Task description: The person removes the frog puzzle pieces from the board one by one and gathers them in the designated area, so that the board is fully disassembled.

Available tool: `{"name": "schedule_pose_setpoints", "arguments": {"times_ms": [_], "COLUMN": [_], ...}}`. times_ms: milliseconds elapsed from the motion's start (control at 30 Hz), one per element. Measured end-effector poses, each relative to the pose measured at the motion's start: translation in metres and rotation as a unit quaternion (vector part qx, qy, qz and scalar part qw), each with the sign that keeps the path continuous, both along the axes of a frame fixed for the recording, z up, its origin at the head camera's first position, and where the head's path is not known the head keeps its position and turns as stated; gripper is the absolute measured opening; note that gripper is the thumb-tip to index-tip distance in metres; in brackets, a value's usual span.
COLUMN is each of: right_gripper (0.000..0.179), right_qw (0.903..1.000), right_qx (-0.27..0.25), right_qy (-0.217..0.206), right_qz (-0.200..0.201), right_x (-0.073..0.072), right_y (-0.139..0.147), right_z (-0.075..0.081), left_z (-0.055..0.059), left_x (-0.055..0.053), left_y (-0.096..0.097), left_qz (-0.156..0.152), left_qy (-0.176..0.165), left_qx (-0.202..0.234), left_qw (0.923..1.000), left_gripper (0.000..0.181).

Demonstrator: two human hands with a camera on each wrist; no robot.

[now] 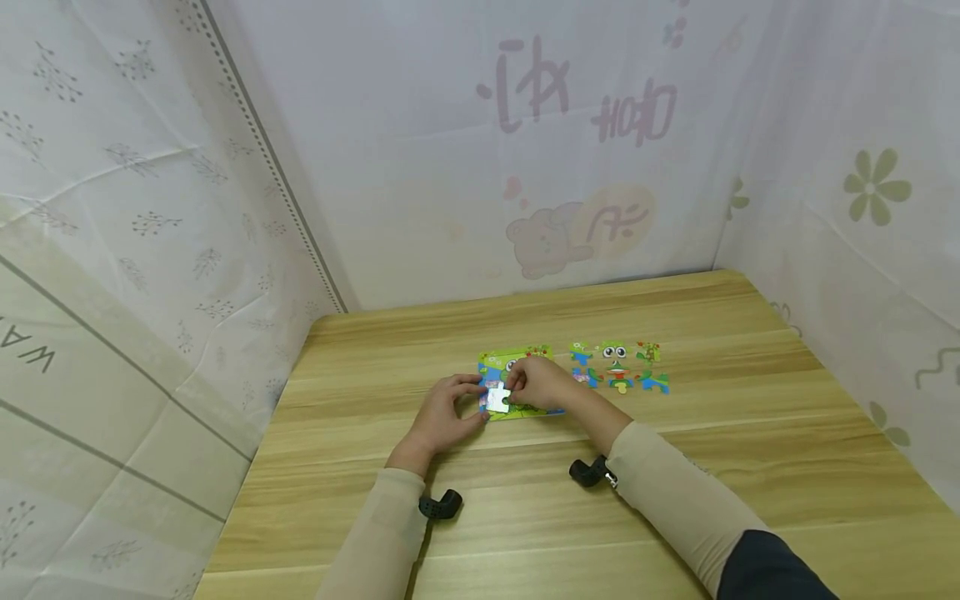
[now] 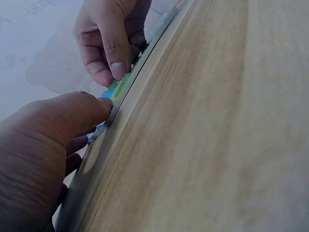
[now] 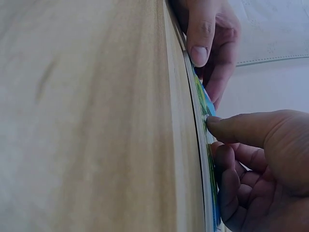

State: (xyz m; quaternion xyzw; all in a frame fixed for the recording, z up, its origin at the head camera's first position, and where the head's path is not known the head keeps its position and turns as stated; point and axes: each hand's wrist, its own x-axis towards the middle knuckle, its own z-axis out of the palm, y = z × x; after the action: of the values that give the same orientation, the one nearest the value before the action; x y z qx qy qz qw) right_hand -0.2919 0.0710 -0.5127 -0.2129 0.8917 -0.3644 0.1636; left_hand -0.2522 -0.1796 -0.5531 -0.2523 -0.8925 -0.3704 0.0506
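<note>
A jigsaw puzzle board with a bright green and blue picture lies flat on the wooden table. At its left edge the left hand holds it, thumb near the lower corner and fingers higher up. In the left wrist view, that hand's thumb rests on the board's rim. The right hand pinches a puzzle piece over the board's left half; its surface shines white with glare. The right thumb and curled index finger meet low at the board in the right wrist view. The right hand covers much of the picture.
Several loose puzzle pieces lie in rows right of the board, some with frog eyes and a mouth. The wooden table ends at printed curtains behind and at both sides. Black wrist-worn devices sit at both sleeves.
</note>
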Motion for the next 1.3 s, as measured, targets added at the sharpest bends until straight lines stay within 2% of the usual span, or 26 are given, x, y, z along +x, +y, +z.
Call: {"name": "schedule_pose_setpoints", "arguments": {"times_ms": [267, 633, 900, 1300], "right_gripper": [0.011, 0.01, 0.008, 0.007], "right_qw": [0.9997, 0.9995, 0.9997, 0.999], "right_qx": [0.013, 0.004, -0.01, -0.04], "right_qy": [0.021, 0.028, 0.019, 0.014], "right_qz": [-0.007, -0.015, -0.011, -0.013], "right_x": [0.0, 0.0, 0.003, 0.001], "right_y": [-0.001, 0.001, 0.003, 0.013], "right_z": [-0.001, -0.001, 0.002, 0.0], "left_z": [-0.002, -0.002, -0.001, -0.002], "left_x": [-0.001, -0.001, 0.001, -0.001], "left_y": [-0.001, 0.0, 0.0, -0.001], "left_qz": [0.003, 0.01, 0.017, 0.016], "left_qy": [-0.004, -0.006, -0.016, -0.015], "left_qx": [-0.007, -0.009, -0.016, -0.014], "left_qw": [1.0, 0.9999, 0.9996, 0.9997], "left_gripper": [0.037, 0.037, 0.037, 0.038]}}
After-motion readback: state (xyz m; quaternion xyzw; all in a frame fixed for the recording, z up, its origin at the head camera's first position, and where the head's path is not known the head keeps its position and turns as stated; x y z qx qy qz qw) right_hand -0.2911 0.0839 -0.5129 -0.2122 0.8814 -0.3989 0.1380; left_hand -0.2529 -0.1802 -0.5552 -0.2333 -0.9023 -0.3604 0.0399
